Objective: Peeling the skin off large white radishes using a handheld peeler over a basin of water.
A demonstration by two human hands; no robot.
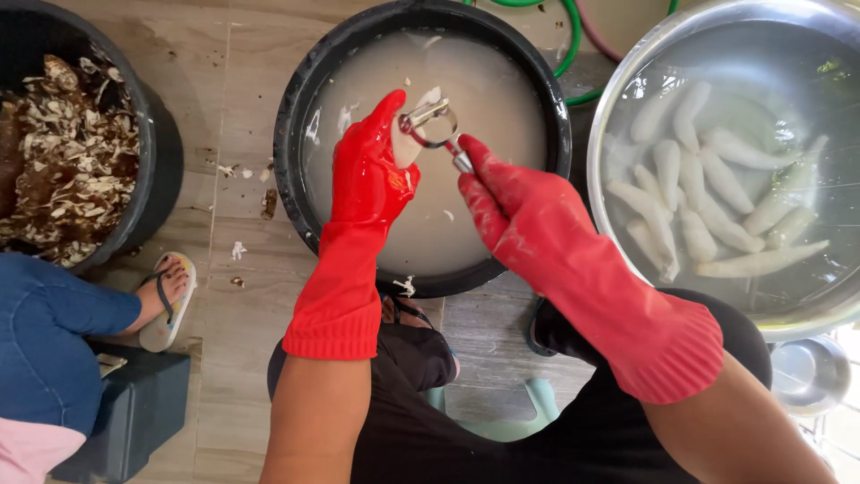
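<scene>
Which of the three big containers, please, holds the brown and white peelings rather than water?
The black tub at the far left, heaped with dry peel scraps; the middle black basin holds cloudy water, and the steel bowl holds peeled white roots.

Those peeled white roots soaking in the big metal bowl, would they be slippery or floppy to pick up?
The peeled white roots lie in water in the metal bowl, so they are probably wet and slippery. They keep straight, tapered shapes, so they look stiff, not floppy. Being rounded, one might roll if pushed on a flat surface.
</scene>
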